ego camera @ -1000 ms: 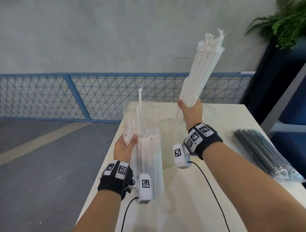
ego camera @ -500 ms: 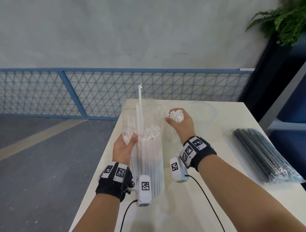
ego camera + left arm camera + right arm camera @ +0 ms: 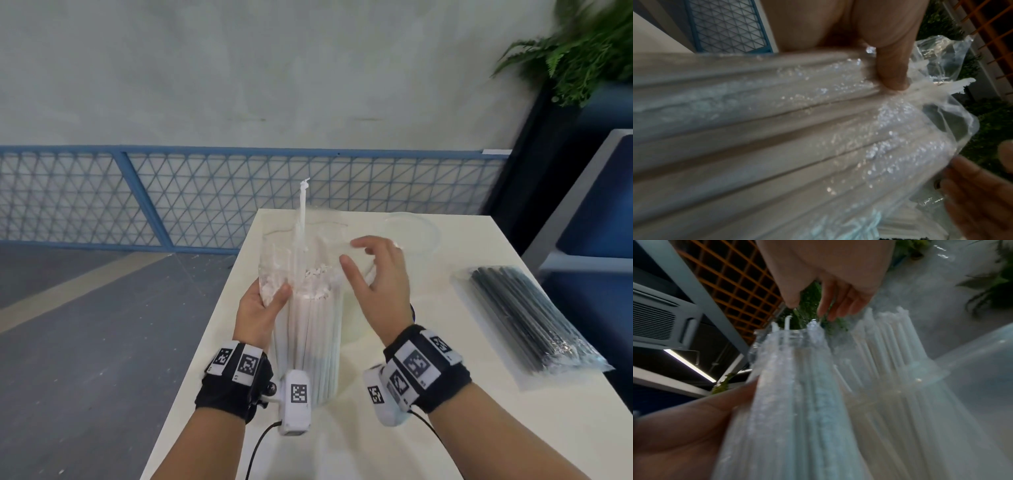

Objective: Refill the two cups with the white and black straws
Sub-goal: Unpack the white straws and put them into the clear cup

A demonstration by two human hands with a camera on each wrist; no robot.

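Head view: two hands work over one white table. The left hand grips one upright clear crinkly bag of thin white straws. The right hand, fingers spread and relaxed, hovers empty beside the bag's mouth. Two clear plastic cups: one behind the bag, one farther back. One sealed pack of black straws lies right.

No legible text, brand, number or sign in any view. Only markings: black-and-white square fiducial codes on the wristbands and on the white wrist-camera housings; these carry patterns, no readable characters. Straw packaging shows no discernible print.
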